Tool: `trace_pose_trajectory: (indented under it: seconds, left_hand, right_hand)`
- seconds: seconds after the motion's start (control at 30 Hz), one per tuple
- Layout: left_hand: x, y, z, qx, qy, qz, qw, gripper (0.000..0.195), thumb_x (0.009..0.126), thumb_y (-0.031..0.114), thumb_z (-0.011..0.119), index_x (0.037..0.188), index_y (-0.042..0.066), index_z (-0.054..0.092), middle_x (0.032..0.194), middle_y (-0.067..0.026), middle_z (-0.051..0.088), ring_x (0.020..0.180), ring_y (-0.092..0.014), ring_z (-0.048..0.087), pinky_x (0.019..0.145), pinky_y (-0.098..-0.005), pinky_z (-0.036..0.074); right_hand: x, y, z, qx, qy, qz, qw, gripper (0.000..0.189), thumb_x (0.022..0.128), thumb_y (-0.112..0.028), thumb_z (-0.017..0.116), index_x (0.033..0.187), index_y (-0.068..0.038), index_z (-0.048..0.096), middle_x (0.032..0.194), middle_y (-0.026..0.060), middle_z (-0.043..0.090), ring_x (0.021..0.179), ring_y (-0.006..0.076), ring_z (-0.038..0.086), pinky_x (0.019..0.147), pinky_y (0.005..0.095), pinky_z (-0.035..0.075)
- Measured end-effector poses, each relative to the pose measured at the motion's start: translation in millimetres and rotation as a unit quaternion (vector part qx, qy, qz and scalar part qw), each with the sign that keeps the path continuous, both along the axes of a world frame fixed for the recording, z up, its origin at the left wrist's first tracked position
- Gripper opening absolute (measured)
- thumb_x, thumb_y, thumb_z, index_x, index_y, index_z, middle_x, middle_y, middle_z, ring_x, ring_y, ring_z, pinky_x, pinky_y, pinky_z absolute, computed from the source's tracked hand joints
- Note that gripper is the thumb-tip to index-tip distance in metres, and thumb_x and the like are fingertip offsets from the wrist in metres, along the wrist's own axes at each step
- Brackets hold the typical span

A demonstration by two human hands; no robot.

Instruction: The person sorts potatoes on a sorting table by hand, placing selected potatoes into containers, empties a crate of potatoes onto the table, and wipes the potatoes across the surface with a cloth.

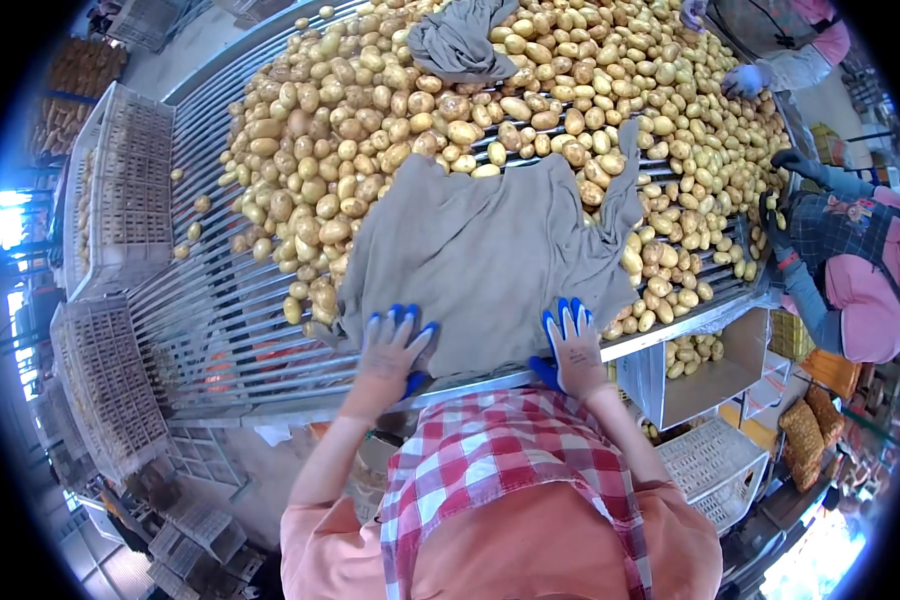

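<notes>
A large grey cloth is spread over part of a heap of potatoes on a slatted metal sorting table. My left hand, in a white and blue work glove, lies with fingers apart at the cloth's near left part. On the near right part of the same cloth rests my right hand, gloved alike, its fingers spread and thumb out to the side. Neither hand grips anything. Whatever lies beneath the cloth is hidden. A second grey cloth sits crumpled on the potatoes farther back.
White plastic crates stand along the left end. At the right edge, a co-worker's dark-gloved hand holds a potato; another person's gloved hand is beyond. Below the table's right side are a cardboard box with potatoes and a white crate.
</notes>
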State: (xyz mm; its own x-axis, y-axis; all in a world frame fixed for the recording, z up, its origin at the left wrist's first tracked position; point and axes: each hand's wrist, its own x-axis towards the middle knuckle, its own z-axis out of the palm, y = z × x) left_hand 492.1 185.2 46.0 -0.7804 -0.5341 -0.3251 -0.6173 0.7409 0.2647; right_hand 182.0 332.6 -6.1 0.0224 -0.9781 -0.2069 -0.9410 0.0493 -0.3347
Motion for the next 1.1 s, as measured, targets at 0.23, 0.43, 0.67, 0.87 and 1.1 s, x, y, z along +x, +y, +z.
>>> trace_pose_trajectory:
  seconds: [0.23,0.43,0.67,0.87,1.1]
  left_hand:
    - [-76.9,-63.8,-71.0,0.039,0.008,0.069,0.997,0.059,0.09,0.013,0.051,0.149,0.022,0.044,0.153,-0.0279,0.033,0.142,-0.048,0.029,0.115,-0.06,0.018]
    - [-184.7,-171.8,-106.0,0.084,0.254,0.124,0.956,0.063,0.091,0.028,0.06,0.15,0.015,0.041,0.151,-0.0289,0.034,0.141,-0.044,0.032,0.119,-0.0473,0.023]
    - [-326.5,-280.6,-145.8,0.027,0.303,0.201,0.931,0.105,0.072,0.055,0.078,0.155,0.013,0.028,0.145,-0.0331,0.04,0.138,-0.047,0.036,0.117,-0.0485,0.028]
    - [-413.1,-294.7,-137.1,0.014,0.254,0.291,0.922,0.089,0.079,0.039,0.078,0.153,0.019,0.034,0.125,-0.0289,0.059,0.113,-0.042,0.059,0.098,-0.0468,0.047]
    - [-322.3,-179.6,-116.1,-0.128,0.184,0.178,0.958,0.059,0.081,0.031,0.075,0.136,0.018,0.057,0.15,-0.0238,0.04,0.122,-0.043,0.054,0.103,-0.0465,0.045]
  right_hand:
    - [13.3,-82.8,-62.3,-0.003,0.148,-0.08,0.986,0.059,0.092,-0.03,0.053,0.141,0.001,0.047,0.142,0.0335,0.042,0.135,0.0527,0.035,0.113,0.0575,0.028]
    - [-122.8,-230.7,-88.3,-0.055,0.117,-0.101,0.986,0.054,0.093,-0.015,0.048,0.144,0.0,0.043,0.146,0.0368,0.034,0.137,0.0543,0.031,0.109,0.0514,0.039]
    - [-254.4,-404.9,-93.6,-0.073,0.21,-0.078,0.972,0.054,0.093,-0.006,0.043,0.147,-0.002,0.037,0.155,0.0359,0.018,0.142,0.0531,0.024,0.117,0.0479,0.031]
    - [-324.7,-451.9,-138.3,-0.206,0.141,-0.176,0.952,0.058,0.093,-0.011,0.035,0.151,-0.007,0.035,0.153,0.0336,0.027,0.142,0.0477,0.029,0.119,0.0504,0.025]
    - [-278.9,-317.3,-61.1,-0.121,0.183,-0.014,0.976,0.039,0.094,-0.017,0.047,0.131,-0.017,0.06,0.114,0.015,0.059,0.109,0.031,0.054,0.089,0.037,0.046]
